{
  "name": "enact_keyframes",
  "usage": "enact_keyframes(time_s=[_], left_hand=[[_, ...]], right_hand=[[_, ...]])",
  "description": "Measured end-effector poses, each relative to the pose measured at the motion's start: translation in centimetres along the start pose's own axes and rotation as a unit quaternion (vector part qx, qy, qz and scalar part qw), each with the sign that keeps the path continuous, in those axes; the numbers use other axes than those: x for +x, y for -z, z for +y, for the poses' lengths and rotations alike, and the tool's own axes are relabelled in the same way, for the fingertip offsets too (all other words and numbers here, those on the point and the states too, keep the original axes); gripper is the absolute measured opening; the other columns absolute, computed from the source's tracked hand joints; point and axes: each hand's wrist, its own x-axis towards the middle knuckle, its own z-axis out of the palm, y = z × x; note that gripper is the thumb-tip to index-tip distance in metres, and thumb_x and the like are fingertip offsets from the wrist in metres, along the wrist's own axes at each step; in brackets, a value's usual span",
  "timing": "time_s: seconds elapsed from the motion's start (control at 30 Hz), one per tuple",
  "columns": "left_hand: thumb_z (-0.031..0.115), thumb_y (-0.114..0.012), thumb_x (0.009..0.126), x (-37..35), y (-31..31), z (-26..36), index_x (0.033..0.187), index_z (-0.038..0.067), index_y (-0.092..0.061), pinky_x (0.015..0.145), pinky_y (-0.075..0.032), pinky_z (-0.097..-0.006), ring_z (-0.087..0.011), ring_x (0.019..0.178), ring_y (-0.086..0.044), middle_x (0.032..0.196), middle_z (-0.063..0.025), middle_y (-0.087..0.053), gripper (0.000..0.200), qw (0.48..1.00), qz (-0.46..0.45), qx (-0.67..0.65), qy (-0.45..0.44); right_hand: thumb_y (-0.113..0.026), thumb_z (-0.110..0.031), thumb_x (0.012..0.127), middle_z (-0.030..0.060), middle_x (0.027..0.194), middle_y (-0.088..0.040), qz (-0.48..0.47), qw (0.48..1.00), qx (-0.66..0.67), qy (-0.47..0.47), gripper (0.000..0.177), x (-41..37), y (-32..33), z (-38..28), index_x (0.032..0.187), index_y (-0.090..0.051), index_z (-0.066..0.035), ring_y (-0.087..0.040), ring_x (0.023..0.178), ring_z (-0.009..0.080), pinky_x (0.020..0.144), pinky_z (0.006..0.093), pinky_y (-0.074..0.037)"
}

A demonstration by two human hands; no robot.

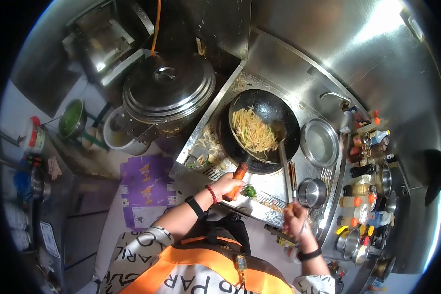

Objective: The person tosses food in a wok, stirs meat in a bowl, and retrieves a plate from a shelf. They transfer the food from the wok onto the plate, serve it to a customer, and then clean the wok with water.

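Observation:
A black wok (288,115) sits on the stove with pale noodles (254,128) and bits of green in it. My left hand (226,186) is wrapped round the wok's orange-brown wooden handle (241,171). Over the right side of the stove front, my right hand (295,219) is closed on the end of a long metal ladle (285,169). The ladle's bowl end rests in the wok at the right edge of the noodles. A green vegetable piece (250,191) lies on the stove edge beside my left hand.
A large lidded pot (169,88) stands at the left. Right of the wok are a round metal basin (320,143) and a small pot (312,192). Sauce bottles (362,170) line the far right. Purple cardboard (147,181) lies at lower left; a faucet (335,95) is behind.

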Motion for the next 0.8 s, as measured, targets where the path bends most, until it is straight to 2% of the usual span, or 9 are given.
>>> enact_keyframes(time_s=[0.07, 0.2, 0.27, 0.53, 0.6, 0.67, 0.7, 0.73, 0.8], left_hand=[[0.009, -0.057, 0.085, 0.0, 0.0, 0.0, 0.084, 0.005, -0.044, 0.042, -0.041, -0.0296, -0.0135, 0.050, -0.049, 0.066, -0.0044, -0.048, 0.014, 1.000, -0.004, -0.002, 0.003], [0.010, -0.057, 0.085, 0.2, 0.0, 0.0, 0.085, 0.005, -0.044, 0.043, -0.040, -0.0296, -0.0134, 0.050, -0.048, 0.067, -0.0049, -0.048, 0.014, 1.000, 0.003, 0.002, 0.014], [0.010, -0.056, 0.085, 0.0, -0.1, 0.1, 0.085, 0.004, -0.045, 0.042, -0.040, -0.0283, -0.0128, 0.050, -0.048, 0.067, -0.0043, -0.048, 0.013, 1.000, 0.001, -0.006, 0.012], [0.010, -0.056, 0.084, 0.0, 0.0, 0.1, 0.082, 0.004, -0.045, 0.042, -0.041, -0.0295, -0.0130, 0.051, -0.049, 0.066, -0.0046, -0.049, 0.012, 1.000, 0.013, 0.023, -0.005], [0.010, -0.057, 0.084, 0.1, 0.2, 0.0, 0.082, 0.005, -0.044, 0.042, -0.042, -0.0301, -0.0131, 0.050, -0.049, 0.066, -0.0048, -0.049, 0.014, 1.000, 0.002, 0.019, -0.009], [0.009, -0.057, 0.084, 0.1, 0.1, 0.1, 0.083, 0.005, -0.044, 0.042, -0.042, -0.0301, -0.0128, 0.051, -0.049, 0.066, -0.0046, -0.048, 0.013, 1.000, 0.010, 0.029, -0.006], [0.009, -0.057, 0.084, 0.0, 0.0, 0.2, 0.084, 0.005, -0.043, 0.042, -0.042, -0.0299, -0.0125, 0.051, -0.049, 0.067, -0.0045, -0.048, 0.014, 1.000, 0.009, 0.015, 0.008], [0.008, -0.057, 0.083, -0.1, -0.2, 0.4, 0.086, 0.005, -0.043, 0.041, -0.041, -0.0289, -0.0124, 0.050, -0.049, 0.067, -0.0045, -0.048, 0.015, 1.000, 0.005, 0.005, 0.019], [0.008, -0.057, 0.083, -0.1, 0.0, 0.3, 0.087, 0.005, -0.042, 0.042, -0.041, -0.0281, -0.0125, 0.050, -0.049, 0.066, -0.0041, -0.048, 0.016, 1.000, 0.003, 0.022, 0.000]], right_hand=[[-0.048, -0.014, 0.091, 0.0034, 0.065, -0.045, -0.105, 0.908, 0.390, -0.110, 0.013, -1.0, -2.7, -0.2, 0.102, -0.046, -0.007, -0.034, 0.038, 0.0085, 0.032, 0.0211, -0.032], [-0.045, -0.016, 0.093, 0.0035, 0.072, -0.046, -0.265, 0.635, 0.706, -0.169, 0.034, 3.9, -3.0, 2.0, 0.124, -0.040, -0.004, -0.036, 0.043, 0.0027, 0.033, 0.0163, -0.032], [-0.045, -0.016, 0.093, 0.0031, 0.072, -0.046, -0.284, 0.634, 0.704, -0.148, 0.037, 3.7, -1.8, 3.1, 0.127, -0.038, -0.004, -0.035, 0.043, 0.0026, 0.033, 0.0161, -0.031], [-0.050, -0.006, 0.089, 0.0042, 0.064, -0.049, -0.029, 0.989, 0.144, 0.031, 0.037, -1.7, 1.2, -1.0, 0.125, -0.044, -0.004, -0.043, 0.042, 0.0085, 0.038, 0.0226, -0.039], [-0.051, -0.001, 0.086, 0.0064, 0.070, -0.054, 0.073, 0.967, -0.113, 0.215, 0.043, 2.0, 2.3, 2.9, 0.128, -0.041, -0.001, -0.053, 0.056, 0.0112, 0.054, 0.0229, -0.047], [-0.053, 0.001, 0.084, 0.0094, 0.080, -0.060, 0.129, 0.930, -0.092, 0.333, 0.045, 7.5, 0.4, 5.6, 0.127, -0.041, 0.004, -0.057, 0.071, 0.0133, 0.067, 0.0221, -0.047], [-0.058, -0.002, 0.081, 0.0124, 0.090, -0.063, 0.132, 0.961, 0.104, 0.221, 0.050, 9.8, -1.8, 6.5, 0.127, -0.039, 0.008, -0.058, 0.078, 0.0145, 0.069, 0.0262, -0.048], [-0.053, 0.001, 0.081, 0.0107, 0.089, -0.062, 0.091, 0.956, -0.190, 0.204, 0.051, 6.6, -3.4, 1.5, 0.129, -0.037, 0.005, -0.060, 0.068, 0.0194, 0.064, 0.0328, -0.048], [-0.055, 0.002, 0.079, 0.0119, 0.083, -0.060, 0.061, 0.914, -0.303, 0.262, 0.054, 5.4, -5.2, 1.9, 0.130, -0.035, 0.005, -0.059, 0.065, 0.0204, 0.064, 0.0326, -0.048]])
